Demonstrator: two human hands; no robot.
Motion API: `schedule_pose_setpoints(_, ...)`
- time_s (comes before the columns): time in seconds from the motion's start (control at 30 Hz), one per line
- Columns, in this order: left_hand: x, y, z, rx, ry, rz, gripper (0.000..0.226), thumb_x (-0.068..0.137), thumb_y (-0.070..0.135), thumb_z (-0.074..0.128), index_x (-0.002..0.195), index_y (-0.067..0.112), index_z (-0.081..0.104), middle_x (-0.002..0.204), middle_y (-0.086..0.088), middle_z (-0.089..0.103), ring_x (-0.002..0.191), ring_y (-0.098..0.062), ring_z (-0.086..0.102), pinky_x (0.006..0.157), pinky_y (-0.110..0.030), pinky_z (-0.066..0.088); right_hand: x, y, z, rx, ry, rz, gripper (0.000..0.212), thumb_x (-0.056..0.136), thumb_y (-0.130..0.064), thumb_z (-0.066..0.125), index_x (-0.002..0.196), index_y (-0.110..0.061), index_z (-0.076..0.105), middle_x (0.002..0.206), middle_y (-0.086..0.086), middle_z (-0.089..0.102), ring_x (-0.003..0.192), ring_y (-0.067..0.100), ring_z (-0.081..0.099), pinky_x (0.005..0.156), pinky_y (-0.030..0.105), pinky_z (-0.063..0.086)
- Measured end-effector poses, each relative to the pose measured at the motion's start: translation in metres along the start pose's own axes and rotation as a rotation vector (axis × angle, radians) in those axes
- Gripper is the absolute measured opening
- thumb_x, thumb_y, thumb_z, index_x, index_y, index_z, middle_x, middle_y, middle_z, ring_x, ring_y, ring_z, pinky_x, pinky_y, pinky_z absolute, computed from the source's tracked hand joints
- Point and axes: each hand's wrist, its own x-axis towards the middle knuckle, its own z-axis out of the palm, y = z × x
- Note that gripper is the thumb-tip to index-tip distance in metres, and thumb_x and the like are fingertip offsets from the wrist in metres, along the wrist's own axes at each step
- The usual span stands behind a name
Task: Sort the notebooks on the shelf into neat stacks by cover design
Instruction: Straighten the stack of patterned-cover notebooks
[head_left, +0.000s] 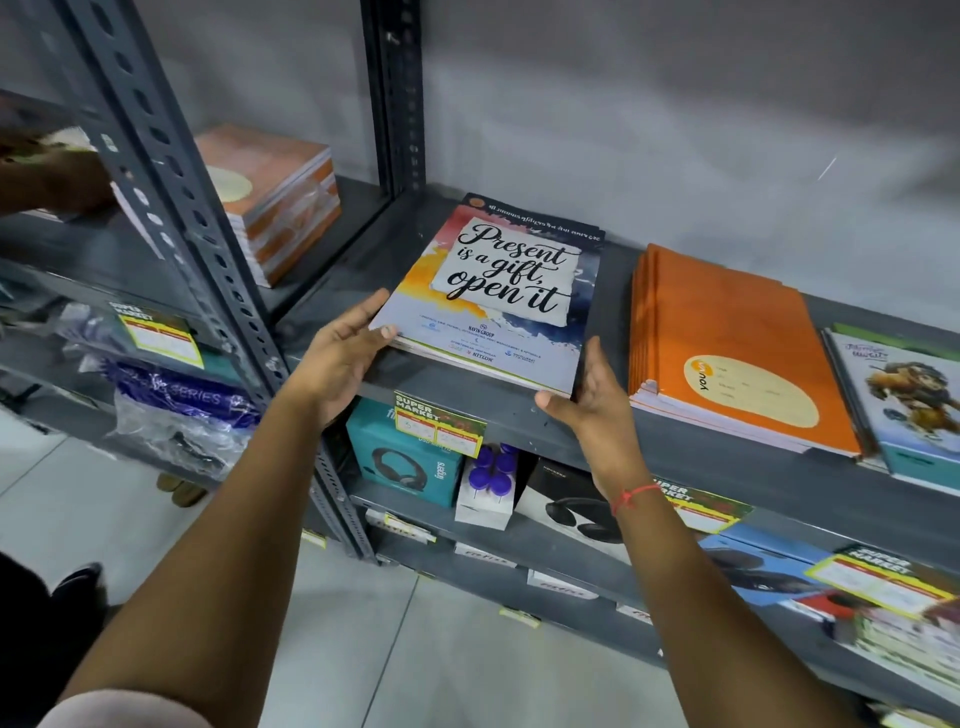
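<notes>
A stack of "Present is a gift, open it" notebooks (498, 296) lies on the grey shelf (727, 467), its near edge at the shelf front. My left hand (343, 358) presses the stack's near left corner, thumb on the cover. My right hand (592, 395) cups the near right corner, fingers flat against the side. To the right lies a stack of orange notebooks (727, 338). Further right, cartoon-cover notebooks (904, 395) run out of view. A wrapped stack of orange-edged notebooks (280, 197) sits on the left bay's shelf.
A slotted metal upright (171, 171) divides the bays. Another person's hand (57, 176) reaches into the left bay. Below are headphone boxes (410, 457), a purple-capped pack (488, 483), price tags (441, 423) and bagged goods (176, 410). The wall is close behind the shelf.
</notes>
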Motion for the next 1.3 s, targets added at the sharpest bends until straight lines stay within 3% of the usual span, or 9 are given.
schedule_pose_setpoints(0.1, -0.003, 0.002, -0.002, 0.003, -0.025, 0.001, 0.051, 0.088, -0.011, 0.042, 0.137, 0.004, 0.038, 0.089, 0.016, 0.076, 0.087, 0.003, 0.068, 0.085, -0.009, 0.051, 0.001, 0.004, 0.002, -0.013, 0.026, -0.028, 0.083, 0.078, 0.005, 0.068, 0.147, -0.017, 0.027, 0.1, -0.045, 0.056, 0.101, -0.018, 0.055, 0.097, 0.014, 0.044)
schedule_pose_setpoints(0.27, -0.001, 0.0, -0.002, -0.018, 0.037, -0.009, 0.045, 0.089, -0.01, 0.043, 0.133, -0.001, 0.042, 0.082, 0.015, 0.077, 0.081, 0.004, 0.069, 0.078, -0.007, 0.052, 0.005, 0.01, 0.002, 0.022, 0.07, -0.024, 0.076, 0.08, 0.003, 0.067, 0.145, -0.013, 0.032, 0.096, -0.044, 0.06, 0.095, -0.023, 0.057, 0.09, 0.005, 0.045)
schedule_pose_setpoints(0.4, 0.001, -0.001, 0.001, -0.028, 0.098, -0.009, 0.043, 0.087, -0.01, 0.048, 0.13, -0.003, 0.046, 0.077, 0.013, 0.077, 0.077, 0.002, 0.07, 0.074, -0.008, 0.054, 0.006, 0.012, 0.005, 0.018, 0.115, -0.022, 0.074, 0.081, 0.002, 0.067, 0.145, -0.012, 0.032, 0.107, -0.035, 0.056, 0.112, -0.006, 0.053, 0.107, 0.024, 0.04)
schedule_pose_setpoints(0.57, 0.001, -0.002, 0.006, -0.008, 0.147, -0.012, 0.043, 0.085, -0.007, 0.054, 0.128, -0.001, 0.05, 0.077, 0.015, 0.076, 0.079, 0.002, 0.068, 0.077, -0.008, 0.053, 0.007, 0.013, 0.008, 0.013, 0.17, -0.019, 0.069, 0.082, 0.001, 0.066, 0.143, -0.011, 0.036, 0.098, -0.039, 0.055, 0.11, -0.004, 0.052, 0.103, 0.018, 0.039)
schedule_pose_setpoints(0.7, -0.002, -0.002, 0.008, 0.002, 0.122, -0.011, 0.047, 0.086, -0.008, 0.052, 0.132, -0.001, 0.045, 0.11, -0.004, 0.066, 0.102, -0.012, 0.06, 0.077, -0.008, 0.052, 0.006, 0.01, 0.009, 0.007, 0.195, -0.022, 0.066, 0.082, 0.0, 0.066, 0.141, -0.009, 0.038, 0.098, -0.038, 0.053, 0.108, -0.004, 0.053, 0.094, 0.007, 0.042)
schedule_pose_setpoints(0.77, -0.003, -0.001, 0.008, 0.011, 0.094, -0.006, 0.049, 0.087, -0.009, 0.049, 0.135, -0.001, 0.041, 0.127, -0.007, 0.053, 0.114, -0.016, 0.051, 0.081, -0.01, 0.052, 0.004, 0.008, 0.007, 0.005, 0.182, -0.022, 0.066, 0.083, 0.0, 0.065, 0.142, -0.009, 0.037, 0.107, -0.032, 0.055, 0.113, 0.0, 0.053, 0.098, 0.013, 0.043)
schedule_pose_setpoints(0.87, -0.002, -0.002, 0.009, 0.021, 0.103, 0.008, 0.05, 0.088, -0.009, 0.048, 0.136, 0.0, 0.04, 0.129, -0.004, 0.05, 0.117, -0.015, 0.049, 0.08, -0.009, 0.052, 0.002, 0.006, 0.005, 0.005, 0.15, -0.022, 0.065, 0.085, -0.001, 0.062, 0.143, -0.011, 0.034, 0.12, -0.019, 0.054, 0.12, 0.004, 0.051, 0.107, 0.026, 0.039)
schedule_pose_setpoints(1.0, -0.001, -0.004, 0.009, 0.012, 0.129, 0.024, 0.049, 0.088, -0.005, 0.05, 0.136, 0.001, 0.04, 0.128, -0.003, 0.051, 0.116, -0.015, 0.051, 0.078, -0.008, 0.052, 0.003, 0.005, 0.006, 0.005, 0.142, -0.008, 0.064, 0.086, 0.0, 0.061, 0.143, -0.011, 0.035, 0.112, -0.027, 0.055, 0.118, 0.002, 0.051, 0.11, 0.029, 0.038)
schedule_pose_setpoints(1.3, 0.004, -0.005, 0.013, 0.037, 0.229, 0.043, 0.045, 0.086, -0.001, 0.057, 0.13, 0.003, 0.05, 0.125, -0.006, 0.059, 0.104, -0.015, 0.058, 0.071, -0.007, 0.052, 0.004, 0.001, 0.011, 0.052, 0.251, 0.009, 0.059, 0.084, -0.003, 0.064, 0.138, -0.01, 0.042, 0.139, -0.001, 0.052, 0.117, 0.0, 0.05, 0.109, 0.025, 0.038)
